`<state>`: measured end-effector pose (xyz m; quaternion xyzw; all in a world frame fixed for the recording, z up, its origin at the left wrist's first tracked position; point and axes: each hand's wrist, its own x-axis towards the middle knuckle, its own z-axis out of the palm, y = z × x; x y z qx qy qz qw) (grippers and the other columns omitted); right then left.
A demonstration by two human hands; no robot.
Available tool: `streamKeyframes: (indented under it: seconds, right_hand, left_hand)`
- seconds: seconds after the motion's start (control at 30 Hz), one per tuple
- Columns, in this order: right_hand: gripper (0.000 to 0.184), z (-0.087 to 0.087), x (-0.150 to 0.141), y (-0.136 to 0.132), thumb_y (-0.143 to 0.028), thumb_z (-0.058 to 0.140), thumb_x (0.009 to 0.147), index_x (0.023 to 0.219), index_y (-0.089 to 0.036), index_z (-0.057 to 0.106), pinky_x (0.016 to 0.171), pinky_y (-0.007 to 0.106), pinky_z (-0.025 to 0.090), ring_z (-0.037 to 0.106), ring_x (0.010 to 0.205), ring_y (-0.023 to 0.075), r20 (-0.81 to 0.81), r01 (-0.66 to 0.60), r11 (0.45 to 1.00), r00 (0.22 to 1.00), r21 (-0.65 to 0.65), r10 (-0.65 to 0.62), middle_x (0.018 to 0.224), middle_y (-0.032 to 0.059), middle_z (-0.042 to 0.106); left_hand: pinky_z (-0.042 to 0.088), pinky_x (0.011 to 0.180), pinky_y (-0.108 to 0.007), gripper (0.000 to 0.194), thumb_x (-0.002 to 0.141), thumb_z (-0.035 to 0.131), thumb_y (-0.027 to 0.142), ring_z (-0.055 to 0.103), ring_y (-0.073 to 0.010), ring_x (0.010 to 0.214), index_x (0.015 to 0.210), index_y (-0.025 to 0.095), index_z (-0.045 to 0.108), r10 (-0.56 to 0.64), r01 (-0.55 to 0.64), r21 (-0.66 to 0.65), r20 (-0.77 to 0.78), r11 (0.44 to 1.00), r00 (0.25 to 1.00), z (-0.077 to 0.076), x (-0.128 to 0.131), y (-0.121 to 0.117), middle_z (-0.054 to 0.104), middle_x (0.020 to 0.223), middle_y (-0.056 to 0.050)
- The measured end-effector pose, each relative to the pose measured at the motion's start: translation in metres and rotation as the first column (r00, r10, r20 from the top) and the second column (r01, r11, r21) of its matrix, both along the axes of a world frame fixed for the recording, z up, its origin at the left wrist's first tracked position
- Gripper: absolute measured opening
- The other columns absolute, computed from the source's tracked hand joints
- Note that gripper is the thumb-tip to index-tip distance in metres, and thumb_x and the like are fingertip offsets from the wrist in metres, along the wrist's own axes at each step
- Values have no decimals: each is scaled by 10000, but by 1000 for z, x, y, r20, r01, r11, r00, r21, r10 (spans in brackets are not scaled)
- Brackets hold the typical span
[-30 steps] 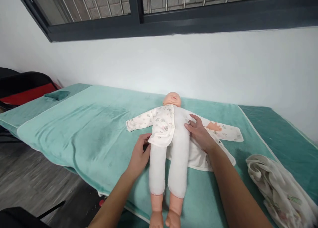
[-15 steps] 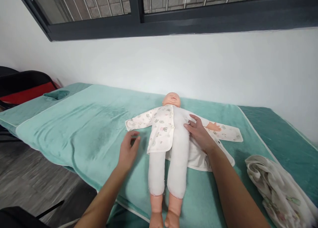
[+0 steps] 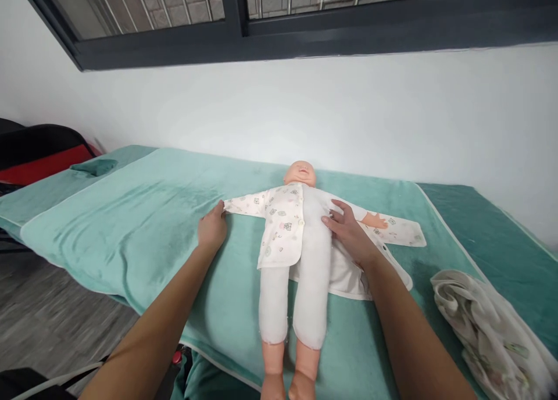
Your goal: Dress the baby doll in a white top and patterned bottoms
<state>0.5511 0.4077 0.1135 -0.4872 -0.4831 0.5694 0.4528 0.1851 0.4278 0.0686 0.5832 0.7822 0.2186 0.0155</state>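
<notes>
A baby doll (image 3: 310, 254) lies on its back, its head toward the wall and its feet toward me. A white printed baby shirt (image 3: 280, 225) covers one half of its chest; the other half is spread out beneath it. My left hand (image 3: 213, 225) is closed on the end of the shirt's left-hand sleeve (image 3: 248, 204), pulling it out straight. On the other side, my right hand (image 3: 349, 228) rests at the doll's side with fingers slightly bent and apart, touching its white body. Beyond it the doll's hand (image 3: 374, 220) lies on the flat right-hand sleeve (image 3: 405, 232).
Green plush cloth (image 3: 143, 214) covers the bed. A crumpled pale printed cloth (image 3: 488, 336) lies at the right front. Behind the bed is a white wall under a dark window frame (image 3: 349, 36). A black and red chair (image 3: 43, 150) stands at the left.
My left hand has moved up and left from beside the shirt and taken hold of the sleeve end, which is now raised and straighter. My right hand has stayed in place.
</notes>
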Motion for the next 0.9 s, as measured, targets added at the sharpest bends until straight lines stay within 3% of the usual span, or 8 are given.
streamKeyframes:
  seconds: [0.13, 0.27, 0.37, 0.47, 0.63, 0.77, 0.83, 0.9]
  right_hand:
    - [799, 0, 0, 0, -534, 788, 783, 1443, -401, 356, 1063, 394, 517, 557, 1300, 224, 30, -3, 1000, 1000, 7, 3, 1523, 42, 453]
    - [807, -1, 1, 1, -548, 780, 792, 1451, -391, 343, 1100, 426, 484, 562, 1289, 228, 49, -13, 1000, 999, 23, 12, 1503, 54, 464]
    - [808, -1, 1, 1, -554, 777, 795, 1456, -390, 341, 1112, 429, 469, 551, 1306, 230, 52, -17, 999, 999, 34, 15, 1501, 62, 462]
    - [809, 0, 0, 0, -549, 787, 787, 1450, -383, 356, 1108, 408, 466, 540, 1323, 226, 53, -8, 999, 999, 32, 7, 1498, 67, 468]
    - [712, 2, 1, 0, -555, 754, 809, 1412, -344, 437, 985, 386, 520, 638, 1146, 219, 109, -13, 996, 994, 91, 3, 1289, 44, 637]
    - [425, 1, 0, 3, -562, 680, 854, 1165, -273, 663, 873, 406, 507, 655, 896, 225, 407, 139, 950, 879, 281, -249, 929, 18, 716]
    - [314, 2, -4, 4, -535, 643, 882, 987, -246, 705, 836, 395, 493, 637, 844, 218, 470, 190, 880, 786, 435, -402, 872, 22, 709]
    - [261, 5, -11, 2, -479, 611, 910, 929, -235, 701, 803, 370, 491, 628, 829, 205, 433, 192, 804, 761, 563, -484, 892, 30, 703]
  left_hand:
    - [488, 974, -498, 482, 945, 332, 187, 636, -357, 1197, 1354, 177, 588, 46, -46, -16, 13, 999, 999, 1, -2, 6, 697, 1258, -182]
    - [454, 1058, -471, 601, 857, 366, 86, 520, -329, 1365, 1434, 156, 516, 34, -34, 124, 5, 992, 999, 0, 1, 0, 521, 1508, -165]
    - [373, 1162, -406, 665, 812, 390, 65, 437, -244, 1446, 1445, 221, 520, -149, 164, 236, -78, 958, 986, 0, 5, -8, 428, 1598, -59]
    - [332, 1197, -391, 593, 866, 425, 177, 462, -228, 1421, 1446, 256, 527, -315, 331, 181, -110, 926, 943, 1, 11, -10, 470, 1571, -30]
    - [426, 1090, -495, 617, 917, 418, 301, 492, -346, 1348, 1522, 184, 434, -136, 140, 31, -94, 990, 986, 4, 19, -6, 561, 1468, -135]
    - [443, 1053, -518, 576, 935, 380, 256, 497, -356, 1328, 1501, 173, 454, -49, 49, -5, -133, 999, 990, 5, 20, -4, 568, 1434, -153]
    - [453, 1034, -508, 567, 938, 355, 205, 500, -342, 1331, 1495, 183, 457, -35, 36, -1, -125, 999, 992, 5, 19, -5, 564, 1438, -147]
    - [460, 1018, -480, 587, 913, 347, 125, 512, -321, 1327, 1481, 201, 473, -26, 27, 9, -109, 1000, 994, 4, 18, -7, 571, 1434, -131]
